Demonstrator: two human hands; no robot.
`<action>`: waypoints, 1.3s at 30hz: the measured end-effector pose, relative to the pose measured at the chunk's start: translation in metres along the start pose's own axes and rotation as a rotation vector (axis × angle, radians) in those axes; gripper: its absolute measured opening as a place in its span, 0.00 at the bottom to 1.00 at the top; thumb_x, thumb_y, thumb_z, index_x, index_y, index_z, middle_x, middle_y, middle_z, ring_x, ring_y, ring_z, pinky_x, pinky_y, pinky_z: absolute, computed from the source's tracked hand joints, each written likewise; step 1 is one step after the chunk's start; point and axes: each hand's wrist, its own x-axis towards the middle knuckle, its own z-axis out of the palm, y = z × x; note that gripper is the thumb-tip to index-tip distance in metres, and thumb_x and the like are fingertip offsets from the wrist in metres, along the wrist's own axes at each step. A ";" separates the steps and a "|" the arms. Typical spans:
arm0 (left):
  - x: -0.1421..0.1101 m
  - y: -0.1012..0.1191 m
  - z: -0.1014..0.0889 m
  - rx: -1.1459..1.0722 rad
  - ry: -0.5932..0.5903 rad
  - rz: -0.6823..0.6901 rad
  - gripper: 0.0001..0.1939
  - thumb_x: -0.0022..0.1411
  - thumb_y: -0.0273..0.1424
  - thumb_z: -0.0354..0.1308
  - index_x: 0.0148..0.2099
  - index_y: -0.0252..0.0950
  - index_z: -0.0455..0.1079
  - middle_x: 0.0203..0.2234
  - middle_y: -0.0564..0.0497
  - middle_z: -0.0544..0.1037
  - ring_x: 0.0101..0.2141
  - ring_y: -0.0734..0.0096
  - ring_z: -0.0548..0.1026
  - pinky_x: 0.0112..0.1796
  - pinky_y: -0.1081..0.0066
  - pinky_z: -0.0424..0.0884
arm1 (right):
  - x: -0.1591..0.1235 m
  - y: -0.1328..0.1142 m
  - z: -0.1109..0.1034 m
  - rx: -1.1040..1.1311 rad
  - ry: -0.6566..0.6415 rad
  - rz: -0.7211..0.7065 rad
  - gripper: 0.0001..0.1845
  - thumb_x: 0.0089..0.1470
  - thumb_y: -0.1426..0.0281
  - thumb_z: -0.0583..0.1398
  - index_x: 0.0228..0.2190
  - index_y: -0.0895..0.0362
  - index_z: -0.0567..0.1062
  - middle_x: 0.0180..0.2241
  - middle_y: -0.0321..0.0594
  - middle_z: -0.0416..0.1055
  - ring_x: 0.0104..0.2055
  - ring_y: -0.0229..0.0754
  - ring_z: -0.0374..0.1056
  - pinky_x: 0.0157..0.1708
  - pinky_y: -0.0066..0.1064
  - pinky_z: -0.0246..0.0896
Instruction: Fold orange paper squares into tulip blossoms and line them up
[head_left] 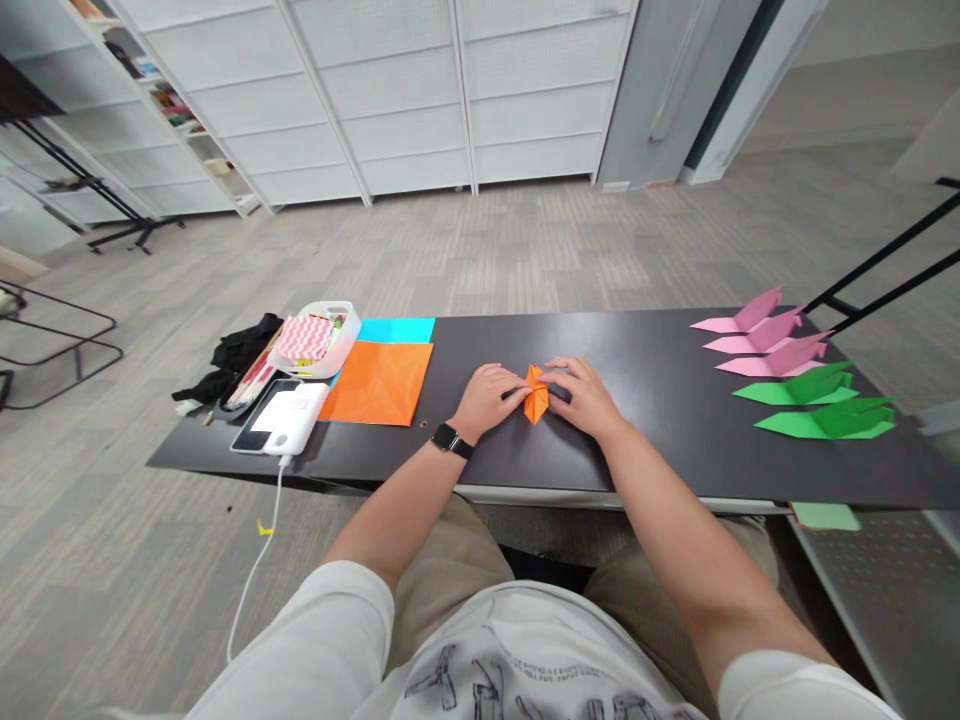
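A small folded piece of orange origami paper (535,402) lies on the dark table in front of me, narrow and pointed toward me. My left hand (489,400), with a watch on the wrist, has its thumb and fingers closed on the paper's left side. From the right, my right hand (583,398) grips the other side with curved fingers. Its fingertips partly cover the folds. Flat orange sheets (382,383) rest left of my hands, partly over a blue sheet (397,330).
Pink folded paper birds (776,355) and green ones (825,418) line the table's right end. At the left are a white basket (345,345), a white power bank (296,415) with a cable, a phone (255,435) and black cloth (247,345).
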 end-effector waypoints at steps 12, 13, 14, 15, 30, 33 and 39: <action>0.005 0.032 -0.016 -0.103 0.241 0.016 0.11 0.73 0.35 0.57 0.53 0.41 0.76 0.49 0.45 0.83 0.53 0.59 0.78 0.58 0.55 0.71 | 0.013 -0.028 -0.013 0.145 0.279 0.048 0.14 0.66 0.61 0.58 0.42 0.47 0.84 0.42 0.44 0.82 0.47 0.52 0.76 0.53 0.48 0.71; 0.010 0.033 -0.018 -0.109 0.266 0.022 0.10 0.74 0.34 0.56 0.51 0.41 0.76 0.47 0.46 0.84 0.51 0.60 0.79 0.57 0.56 0.72 | 0.017 -0.031 -0.017 0.159 0.288 0.046 0.14 0.66 0.61 0.58 0.42 0.47 0.84 0.42 0.44 0.82 0.47 0.52 0.76 0.53 0.48 0.71; 0.015 0.035 -0.022 -0.121 0.292 0.025 0.09 0.74 0.34 0.56 0.49 0.41 0.76 0.45 0.46 0.84 0.49 0.61 0.79 0.56 0.57 0.72 | 0.022 -0.034 -0.021 0.172 0.288 0.037 0.13 0.66 0.61 0.58 0.42 0.48 0.83 0.43 0.44 0.82 0.47 0.51 0.76 0.53 0.48 0.71; 0.020 0.035 -0.026 -0.139 0.322 0.022 0.08 0.74 0.34 0.56 0.48 0.40 0.76 0.44 0.46 0.84 0.48 0.61 0.80 0.55 0.57 0.73 | 0.028 -0.037 -0.026 0.184 0.295 0.026 0.13 0.66 0.60 0.59 0.42 0.48 0.83 0.42 0.44 0.82 0.47 0.51 0.76 0.53 0.47 0.71; 0.044 -0.024 0.011 -0.882 0.338 -0.341 0.14 0.68 0.37 0.63 0.53 0.40 0.70 0.30 0.56 0.74 0.33 0.73 0.76 0.40 0.70 0.75 | 0.074 -0.013 0.020 0.824 0.224 0.282 0.20 0.56 0.53 0.65 0.47 0.48 0.77 0.27 0.30 0.67 0.30 0.40 0.65 0.37 0.35 0.69; 0.042 -0.027 0.015 -0.920 0.339 -0.347 0.11 0.68 0.37 0.62 0.50 0.40 0.71 0.32 0.55 0.75 0.35 0.72 0.77 0.43 0.69 0.77 | 0.072 -0.010 0.025 0.910 0.212 0.325 0.19 0.54 0.53 0.66 0.44 0.48 0.76 0.28 0.30 0.68 0.32 0.40 0.67 0.39 0.36 0.71; 0.040 -0.023 0.015 -0.925 0.325 -0.371 0.08 0.69 0.37 0.61 0.46 0.38 0.74 0.39 0.49 0.81 0.41 0.68 0.80 0.45 0.66 0.79 | 0.071 -0.012 0.028 0.990 0.226 0.392 0.14 0.53 0.55 0.66 0.38 0.49 0.77 0.38 0.35 0.77 0.40 0.43 0.73 0.45 0.38 0.73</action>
